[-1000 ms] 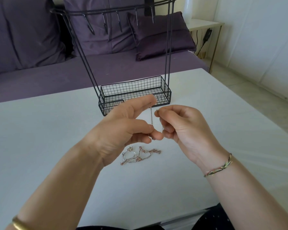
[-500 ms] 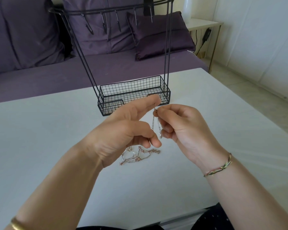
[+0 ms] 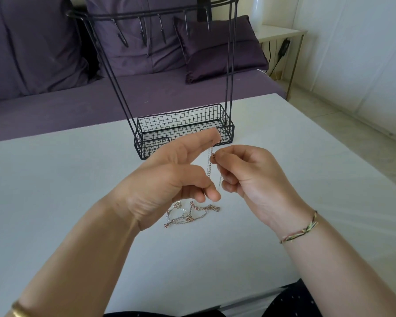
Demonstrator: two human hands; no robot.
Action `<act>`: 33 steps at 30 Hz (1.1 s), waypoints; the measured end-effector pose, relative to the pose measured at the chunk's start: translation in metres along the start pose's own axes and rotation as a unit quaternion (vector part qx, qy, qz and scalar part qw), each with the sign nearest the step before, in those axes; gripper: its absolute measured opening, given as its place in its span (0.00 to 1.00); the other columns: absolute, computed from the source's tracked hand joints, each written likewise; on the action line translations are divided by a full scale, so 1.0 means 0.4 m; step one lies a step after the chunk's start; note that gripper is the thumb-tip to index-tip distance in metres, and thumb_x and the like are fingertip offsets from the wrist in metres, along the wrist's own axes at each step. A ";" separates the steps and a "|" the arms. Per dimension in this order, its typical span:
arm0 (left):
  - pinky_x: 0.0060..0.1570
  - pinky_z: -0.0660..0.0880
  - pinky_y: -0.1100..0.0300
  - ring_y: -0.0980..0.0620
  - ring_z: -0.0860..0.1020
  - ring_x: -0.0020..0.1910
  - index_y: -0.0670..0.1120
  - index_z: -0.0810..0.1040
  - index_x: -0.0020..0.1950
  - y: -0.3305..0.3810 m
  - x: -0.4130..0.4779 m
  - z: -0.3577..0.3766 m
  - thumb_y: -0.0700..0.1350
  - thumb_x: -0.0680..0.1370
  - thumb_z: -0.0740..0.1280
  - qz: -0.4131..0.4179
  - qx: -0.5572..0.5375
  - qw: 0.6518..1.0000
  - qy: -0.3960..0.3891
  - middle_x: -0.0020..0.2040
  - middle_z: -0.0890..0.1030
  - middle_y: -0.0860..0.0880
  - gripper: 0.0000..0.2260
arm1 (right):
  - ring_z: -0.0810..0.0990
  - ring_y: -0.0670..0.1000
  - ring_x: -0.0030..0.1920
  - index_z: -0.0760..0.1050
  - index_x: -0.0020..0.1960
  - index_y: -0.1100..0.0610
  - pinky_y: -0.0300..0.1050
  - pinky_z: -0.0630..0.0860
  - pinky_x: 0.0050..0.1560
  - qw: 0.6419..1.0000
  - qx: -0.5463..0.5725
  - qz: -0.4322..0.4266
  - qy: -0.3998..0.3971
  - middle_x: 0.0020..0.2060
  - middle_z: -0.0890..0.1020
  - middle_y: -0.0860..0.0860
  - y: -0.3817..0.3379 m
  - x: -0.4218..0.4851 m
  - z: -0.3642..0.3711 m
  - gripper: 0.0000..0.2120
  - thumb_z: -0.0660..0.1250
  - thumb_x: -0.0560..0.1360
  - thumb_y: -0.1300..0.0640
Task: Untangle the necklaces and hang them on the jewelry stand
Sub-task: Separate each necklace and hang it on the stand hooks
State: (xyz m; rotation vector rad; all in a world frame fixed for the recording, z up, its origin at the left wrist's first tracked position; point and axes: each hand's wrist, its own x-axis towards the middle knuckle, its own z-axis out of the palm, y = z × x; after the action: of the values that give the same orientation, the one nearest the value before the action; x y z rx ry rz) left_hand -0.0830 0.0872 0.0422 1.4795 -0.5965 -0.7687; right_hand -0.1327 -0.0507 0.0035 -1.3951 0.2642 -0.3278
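We see a black jewelry stand [image 3: 229,65] on the white tabletop [image 3: 55,179]. At its foot is a wire basket [image 3: 160,145], and through its wire walls we see its wire floor. At the top of the stand a bar has a row of little hooks [image 3: 143,35] that point down.

The tangled necklaces [image 3: 190,213] lie in a small heap on the tabletop, on our side of the basket and just below the two hands. They are silver and pinkish gold, all twisted together. One thin chain [image 3: 209,165] is up in the air between the hands, in front of the basket.

The left hand [image 3: 167,179] comes in from the lower left. Its pointing finger is stretched out straight toward the basket, and the thin chain hangs down from under its tip. The other fingers are curled in, with the thumb pressed against them. The chain runs down into that grip, so we take the grip to be closed on it, but the exact spot is partly hidden.

The right hand [image 3: 254,179] has all its fingers curled. Its thumb and pointing finger make a tight grip on a small round bit near the top of the chain. A fine strand hangs down from that pinch. The two hands are very close together.

We also see a woven bracelet [image 3: 302,229] on the right wrist, a gold bangle [image 3: 21,311] on the left arm, and a purple sofa [image 3: 55,106] behind the tabletop.
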 end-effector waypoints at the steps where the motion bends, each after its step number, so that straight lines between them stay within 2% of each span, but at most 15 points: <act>1: 0.28 0.72 0.66 0.51 0.79 0.29 0.49 0.71 0.69 0.000 0.000 0.000 0.32 0.63 0.64 0.000 0.002 1.000 0.001 0.69 0.72 0.56 0.34 | 0.65 0.47 0.24 0.77 0.35 0.61 0.39 0.66 0.27 1.000 -0.003 -0.001 0.000 0.23 0.69 0.49 0.000 0.000 0.000 0.10 0.64 0.74 0.66; 7: 0.28 0.72 0.66 0.51 0.79 0.29 0.48 0.73 0.67 0.003 -0.002 -0.001 0.32 0.63 0.64 0.002 0.001 1.000 0.023 0.67 0.74 0.57 0.32 | 0.65 0.47 0.24 0.78 0.34 0.59 0.41 0.65 0.28 1.000 -0.023 0.001 0.011 0.23 0.70 0.48 0.004 0.003 -0.005 0.11 0.63 0.74 0.66; 10: 0.29 0.73 0.67 0.53 0.78 0.29 0.47 0.76 0.64 0.008 0.002 -0.008 0.30 0.66 0.65 0.009 0.001 0.997 0.083 0.64 0.77 0.56 0.27 | 0.65 0.47 0.25 0.80 0.37 0.59 0.42 0.66 0.30 0.997 -0.078 -0.008 0.015 0.23 0.71 0.46 -0.005 0.006 -0.025 0.08 0.66 0.74 0.62; 12: 0.32 0.75 0.66 0.54 0.80 0.30 0.46 0.77 0.62 0.009 0.009 -0.012 0.28 0.72 0.62 0.013 0.053 0.988 0.147 0.61 0.78 0.55 0.22 | 0.67 0.46 0.25 0.81 0.39 0.57 0.42 0.66 0.32 0.989 -0.140 -0.037 0.011 0.24 0.72 0.45 -0.021 0.011 -0.035 0.04 0.69 0.72 0.60; 14: 0.38 0.78 0.64 0.55 0.81 0.33 0.46 0.79 0.60 0.008 0.019 -0.011 0.29 0.74 0.60 0.012 0.140 0.970 0.199 0.56 0.80 0.55 0.19 | 0.69 0.41 0.25 0.81 0.39 0.55 0.36 0.66 0.31 0.979 -0.190 -0.074 0.009 0.24 0.74 0.42 -0.041 0.023 -0.033 0.03 0.71 0.71 0.61; 16: 0.41 0.79 0.63 0.57 0.81 0.32 0.45 0.80 0.54 0.020 0.032 -0.014 0.31 0.75 0.60 0.010 0.170 0.958 0.231 0.49 0.82 0.52 0.15 | 0.69 0.39 0.24 0.81 0.39 0.55 0.31 0.65 0.29 0.969 -0.222 -0.105 0.008 0.23 0.74 0.41 -0.068 0.043 -0.017 0.03 0.71 0.71 0.61; 18: 0.41 0.80 0.62 0.56 0.80 0.30 0.43 0.81 0.48 0.047 0.049 -0.025 0.33 0.75 0.62 0.004 0.158 0.955 0.252 0.40 0.83 0.49 0.11 | 0.70 0.39 0.25 0.80 0.39 0.57 0.32 0.65 0.29 0.960 -0.250 -0.130 0.010 0.24 0.75 0.43 -0.101 0.070 0.003 0.03 0.71 0.72 0.60; 21: 0.43 0.81 0.58 0.53 0.80 0.30 0.43 0.81 0.41 0.095 0.076 -0.055 0.37 0.74 0.68 -0.007 0.175 0.951 0.256 0.28 0.82 0.49 0.03 | 0.72 0.44 0.28 0.80 0.39 0.57 0.36 0.67 0.30 0.942 -0.299 -0.153 0.007 0.27 0.78 0.48 -0.152 0.114 0.032 0.03 0.69 0.71 0.60; 23: 0.44 0.80 0.57 0.54 0.79 0.29 0.42 0.81 0.39 0.131 0.090 -0.080 0.41 0.73 0.71 -0.002 0.231 0.940 0.250 0.27 0.82 0.49 0.03 | 0.73 0.44 0.28 0.80 0.39 0.57 0.34 0.67 0.29 0.933 -0.321 -0.160 -0.003 0.27 0.79 0.48 -0.190 0.143 0.057 0.04 0.69 0.71 0.59; 26: 0.40 0.80 0.60 0.56 0.78 0.26 0.42 0.79 0.38 0.172 0.109 -0.111 0.39 0.75 0.69 0.021 0.278 0.930 0.238 0.26 0.80 0.49 0.05 | 0.71 0.39 0.23 0.80 0.39 0.55 0.29 0.63 0.24 0.920 -0.352 -0.168 -0.016 0.26 0.78 0.47 -0.237 0.178 0.088 0.04 0.69 0.72 0.57; 29: 0.39 0.79 0.57 0.53 0.78 0.29 0.44 0.77 0.40 0.216 0.128 -0.143 0.40 0.75 0.68 0.032 0.307 0.921 0.237 0.29 0.79 0.48 0.04 | 0.71 0.39 0.22 0.81 0.40 0.56 0.27 0.62 0.22 0.917 -0.359 -0.174 -0.016 0.26 0.78 0.47 -0.281 0.211 0.115 0.04 0.69 0.73 0.57; 33: 0.39 0.72 0.59 0.52 0.73 0.34 0.45 0.76 0.38 0.282 0.150 -0.176 0.41 0.73 0.67 0.027 0.298 0.916 0.267 0.33 0.75 0.49 0.05 | 0.69 0.45 0.24 0.80 0.39 0.55 0.35 0.65 0.23 0.922 -0.348 -0.167 -0.034 0.24 0.78 0.47 -0.326 0.248 0.145 0.05 0.70 0.73 0.56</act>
State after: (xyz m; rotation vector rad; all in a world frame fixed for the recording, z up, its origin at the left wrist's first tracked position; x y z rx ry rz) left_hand 0.0192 0.0796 0.1460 2.1198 -0.4599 -0.0977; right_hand -0.0285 -0.0537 0.1423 -2.1617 0.0786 -0.4919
